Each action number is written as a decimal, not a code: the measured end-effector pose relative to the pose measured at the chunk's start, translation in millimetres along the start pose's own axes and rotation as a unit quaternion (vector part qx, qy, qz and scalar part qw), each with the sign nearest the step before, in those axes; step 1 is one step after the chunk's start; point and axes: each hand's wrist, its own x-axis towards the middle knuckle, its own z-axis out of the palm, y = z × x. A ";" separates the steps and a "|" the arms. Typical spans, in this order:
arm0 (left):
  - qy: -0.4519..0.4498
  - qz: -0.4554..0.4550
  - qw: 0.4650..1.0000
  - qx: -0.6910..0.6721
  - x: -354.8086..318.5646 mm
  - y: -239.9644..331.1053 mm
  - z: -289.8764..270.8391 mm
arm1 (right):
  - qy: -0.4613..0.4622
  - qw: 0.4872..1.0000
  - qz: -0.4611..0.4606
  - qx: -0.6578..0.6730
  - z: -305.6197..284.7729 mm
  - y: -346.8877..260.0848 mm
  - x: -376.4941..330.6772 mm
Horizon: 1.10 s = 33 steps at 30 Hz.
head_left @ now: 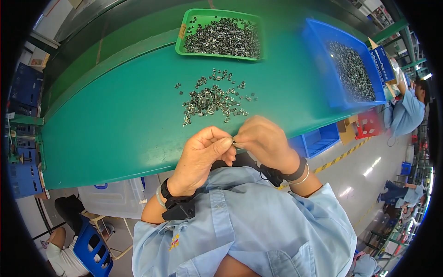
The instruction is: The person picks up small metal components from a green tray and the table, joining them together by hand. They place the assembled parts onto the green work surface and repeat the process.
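Observation:
My left hand and my right hand meet in front of my chest, just past the near edge of the green table. Between the left thumb and forefinger is a small dark metal part, mostly hidden by fingertips. The right fingers are pinched together at that same part, slightly blurred. Beyond my hands lies a loose pile of small metal parts, shiny and dark, spread on the tabletop. A green tray farther back holds many more of them.
A blue bin full of small dark parts stands at the right. Below it are an empty blue crate and a red crate. The green table has a raised back ledge. Other people sit or work at the lower left and far right.

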 end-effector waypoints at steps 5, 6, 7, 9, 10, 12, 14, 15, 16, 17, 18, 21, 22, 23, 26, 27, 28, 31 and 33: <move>0.005 0.002 1.000 0.003 0.2 -0.8 0.5 | -0.001 1.000 0.002 -0.001 -0.5 -1.0 0.8; 0.005 0.003 1.000 0.005 0.3 -0.8 0.7 | -0.002 1.000 0.002 -0.001 -0.7 -1.2 1.0; 0.006 0.003 1.000 0.006 0.2 -0.8 0.7 | -0.003 1.000 0.002 -0.001 -0.7 -1.2 1.0; 0.005 0.004 1.000 0.009 0.0 -0.6 0.5 | -0.005 1.000 0.001 -0.003 -0.7 -1.0 0.9; 0.004 0.004 1.000 0.013 -0.2 -0.5 0.4 | -0.006 1.000 0.001 -0.004 -0.6 -1.0 0.9; 0.002 0.005 1.000 0.016 -0.5 -0.5 0.3 | -0.002 1.000 0.006 0.004 -0.2 -1.1 0.6; -0.005 0.000 1.000 -0.005 -0.7 -1.0 0.5 | 0.004 1.000 0.016 0.018 0.5 -1.1 -0.1; -0.008 -0.003 1.000 -0.015 -0.7 -1.2 0.5 | 0.004 1.000 0.016 0.018 0.8 -0.7 -0.5; -0.008 -0.003 1.000 -0.015 -0.4 -1.3 0.1 | 0.004 0.999 0.024 0.028 1.2 0.0 -1.2; -0.012 -0.005 1.000 -0.019 -0.2 -1.5 -0.2 | 0.004 0.999 0.032 0.038 1.5 0.4 -1.8; -0.016 -0.007 1.000 -0.023 0.2 -1.6 -0.5 | 0.005 0.998 0.039 0.048 1.7 0.6 -2.1; -0.020 -0.007 0.999 -0.027 0.0 -1.3 -0.8 | 0.005 0.998 0.041 0.051 1.8 0.7 -2.0; -0.021 -0.006 0.999 -0.025 0.1 -1.2 -1.1 | 0.006 0.998 0.043 0.052 1.8 0.8 -1.9; -0.022 -0.005 0.999 -0.024 0.0 -1.3 -1.2 | 0.006 0.998 0.043 0.052 2.0 1.0 -1.7; -0.016 0.000 1.000 -0.016 -0.1 -1.9 -0.4 | 0.006 0.998 0.037 0.053 2.8 1.7 -0.7; -0.013 0.002 1.000 -0.012 -0.1 -2.0 0.0 | 0.006 0.998 0.037 0.053 2.9 1.8 -0.7; -0.013 0.002 1.000 -0.012 -0.1 -2.3 0.5 | 0.005 0.998 0.037 0.053 2.9 1.9 -0.6; 0.007 0.013 1.000 0.003 -0.3 -3.0 1.9 | 0.004 0.998 0.037 0.053 2.7 2.2 -0.6; 0.007 0.012 1.000 0.002 -0.7 -2.9 1.9 | 0.002 0.998 0.034 0.057 2.7 2.9 -1.0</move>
